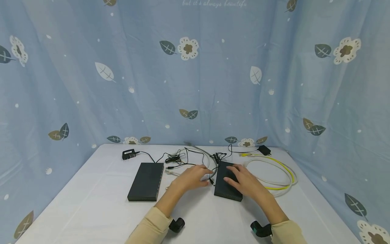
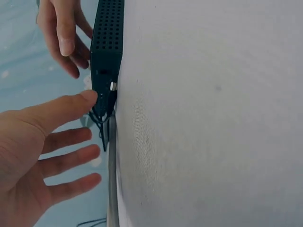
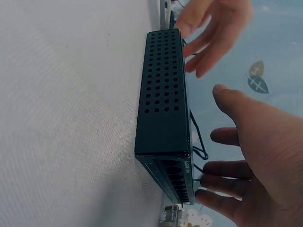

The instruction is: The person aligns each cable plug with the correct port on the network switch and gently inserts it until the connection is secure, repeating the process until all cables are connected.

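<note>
A black network switch, with rows of vent holes and a line of ports, lies flat on the white table. My right hand is over its top, fingers loosely spread; in the right wrist view the right hand reaches along the top face, and contact is unclear. On the switch's other side my left hand hovers, fingers apart and holding nothing. In the left wrist view its thumb is close to the switch's side, where a thin black cable hangs near. The black plug lies between the hands.
Another black switch lies at left. Behind are a black power adapter, a tied black cord and grey cables. At right lie a yellow cable, a coiled white cable and a second adapter.
</note>
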The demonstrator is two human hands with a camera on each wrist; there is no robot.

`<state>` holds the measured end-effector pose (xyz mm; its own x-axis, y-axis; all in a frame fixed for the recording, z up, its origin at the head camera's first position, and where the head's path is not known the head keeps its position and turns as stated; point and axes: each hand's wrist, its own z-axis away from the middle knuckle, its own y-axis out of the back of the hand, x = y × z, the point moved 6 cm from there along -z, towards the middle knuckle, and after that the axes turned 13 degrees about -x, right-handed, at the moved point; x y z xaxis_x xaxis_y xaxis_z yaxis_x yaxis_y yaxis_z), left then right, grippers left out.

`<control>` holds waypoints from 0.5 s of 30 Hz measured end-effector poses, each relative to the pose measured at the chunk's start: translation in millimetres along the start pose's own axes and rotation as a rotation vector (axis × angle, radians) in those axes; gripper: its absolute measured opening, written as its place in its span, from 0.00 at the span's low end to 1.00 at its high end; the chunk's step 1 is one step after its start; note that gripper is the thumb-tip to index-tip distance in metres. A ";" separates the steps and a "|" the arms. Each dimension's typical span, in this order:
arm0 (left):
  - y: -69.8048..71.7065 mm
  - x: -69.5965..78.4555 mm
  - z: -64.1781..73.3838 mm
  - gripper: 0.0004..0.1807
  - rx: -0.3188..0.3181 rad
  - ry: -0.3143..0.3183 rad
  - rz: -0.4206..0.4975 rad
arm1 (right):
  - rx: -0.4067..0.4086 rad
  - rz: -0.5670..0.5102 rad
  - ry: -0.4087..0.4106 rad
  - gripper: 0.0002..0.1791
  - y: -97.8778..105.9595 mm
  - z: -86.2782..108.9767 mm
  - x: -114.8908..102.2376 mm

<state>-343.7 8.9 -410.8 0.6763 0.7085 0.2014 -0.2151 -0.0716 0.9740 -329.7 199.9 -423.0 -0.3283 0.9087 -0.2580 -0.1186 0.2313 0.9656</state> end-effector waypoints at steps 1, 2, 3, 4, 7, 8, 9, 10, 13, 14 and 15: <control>0.0 0.3 -0.9 0.22 -0.003 -0.001 0.001 | -0.005 0.001 0.002 0.34 -0.4 0.1 0.0; 0.0 0.7 -1.9 0.22 -0.006 -0.002 -0.001 | -0.009 0.001 0.003 0.34 -0.6 0.4 0.2; 0.1 0.9 -2.9 0.21 -0.010 -0.001 -0.001 | -0.011 0.001 0.005 0.34 -0.5 0.9 0.1; 0.2 1.3 -3.8 0.20 -0.014 -0.001 -0.003 | -0.012 0.002 0.008 0.34 -0.1 1.7 -0.2; 0.8 3.0 -7.3 0.18 -0.030 -0.003 -0.016 | -0.013 0.008 0.021 0.34 1.2 3.6 -1.1; 1.1 3.6 -8.6 0.17 -0.037 -0.004 -0.022 | -0.016 0.008 0.023 0.34 1.4 3.9 -1.3; 1.0 4.1 -10.1 0.17 -0.045 -0.005 -0.027 | -0.017 0.013 0.030 0.34 1.5 4.1 -1.6; 0.7 4.4 -11.6 0.16 -0.052 -0.006 -0.033 | -0.020 0.018 0.034 0.34 1.3 3.9 -1.9; -1.4 4.5 -16.0 0.15 -0.072 -0.011 -0.050 | -0.029 0.029 0.045 0.33 -0.4 2.1 -1.7; -2.6 4.1 -17.4 0.15 -0.076 -0.014 -0.058 | -0.029 0.034 0.049 0.32 -0.9 1.6 -1.5; -3.6 3.7 -18.6 0.14 -0.079 -0.014 -0.064 | -0.029 0.037 0.056 0.32 -1.1 1.2 -1.8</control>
<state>-353.5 24.8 -415.5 0.7000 0.7001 0.1412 -0.2261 0.0296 0.9737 -327.8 198.4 -423.6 -0.3850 0.8954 -0.2238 -0.1321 0.1865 0.9735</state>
